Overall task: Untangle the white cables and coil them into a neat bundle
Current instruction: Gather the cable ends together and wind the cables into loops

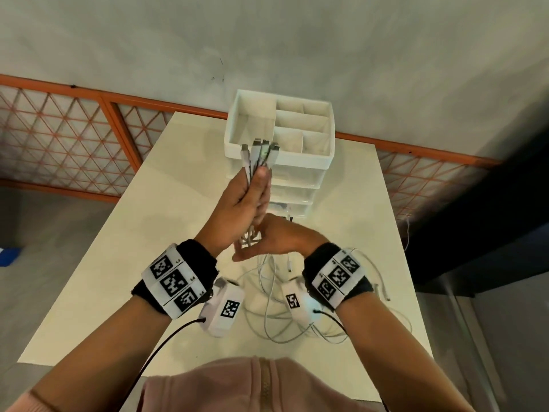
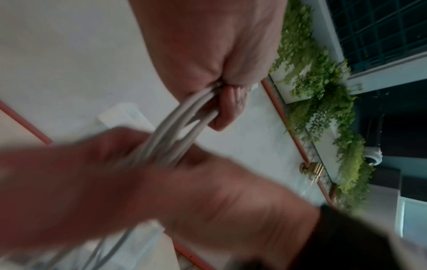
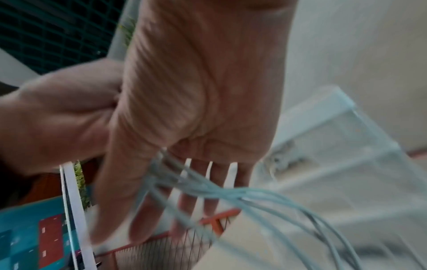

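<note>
My left hand (image 1: pixel 248 194) is raised over the table and grips a bunch of white cables (image 1: pixel 258 157) just below their connector ends, which point up and away. From that grip the cables (image 2: pixel 175 127) run down in a tight bundle. My right hand (image 1: pixel 267 240) sits just below the left, palm open and fingers straight and spread (image 3: pixel 196 95). The cables (image 3: pixel 208 190) run across its fingers. The rest of the cables (image 1: pixel 282 319) lie in loose tangled loops on the table near me.
A white drawer organiser (image 1: pixel 315 162) with open top compartments stands at the table's far end, right behind my hands. The cream table (image 1: pixel 118 248) has bare surface to the left. An orange-framed mesh railing (image 1: pixel 74 138) runs behind it.
</note>
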